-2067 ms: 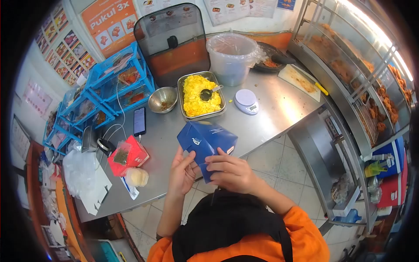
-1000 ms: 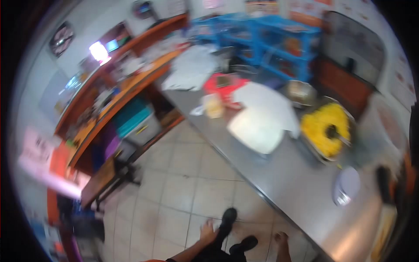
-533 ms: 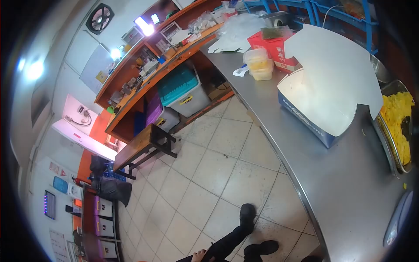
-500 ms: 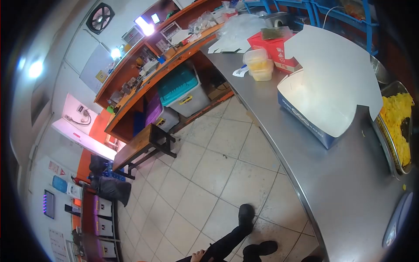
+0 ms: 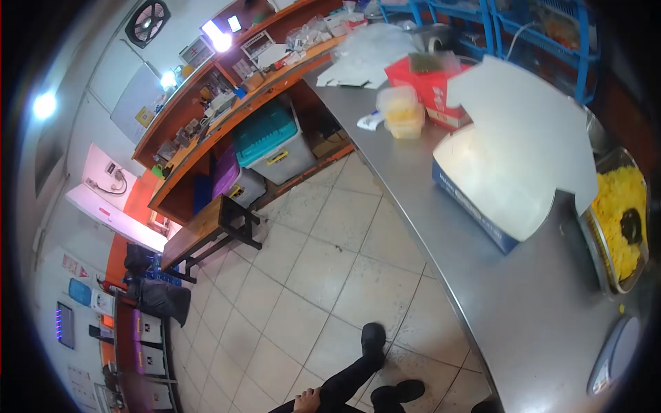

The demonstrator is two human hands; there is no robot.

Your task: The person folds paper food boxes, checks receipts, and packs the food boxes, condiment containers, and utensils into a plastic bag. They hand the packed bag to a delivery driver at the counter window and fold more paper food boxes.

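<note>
My left hand [image 5: 307,400] rests on a dark trouser leg [image 5: 342,380] at the bottom edge, its fingers laid over the cloth with nothing visible in them. My right hand is out of view. On the steel counter [image 5: 441,227] to the right stands an open paper food box [image 5: 475,206], white inside and dark blue outside, its large lid flap raised. Beyond the box are a red carton [image 5: 441,93] and stacked clear plastic tubs [image 5: 401,113] with yellowish contents. A metal tray [image 5: 596,251] of yellow food lies at the right, with a dark round thing on the food.
A pale grey device [image 5: 614,354] lies near the counter's right end. Blue racks [image 5: 506,31] stand behind the counter. Across the tiled floor [image 5: 317,268] are a wooden bench [image 5: 206,230], a teal-lidded bin [image 5: 275,158] and black bags [image 5: 162,296]. Two dark shoes [image 5: 374,337] rest on the tiles.
The view has turned slightly, so most of the room appears farther left and the counter things sit lower. My left hand stays on the leg. Nothing on the counter has visibly been moved.
</note>
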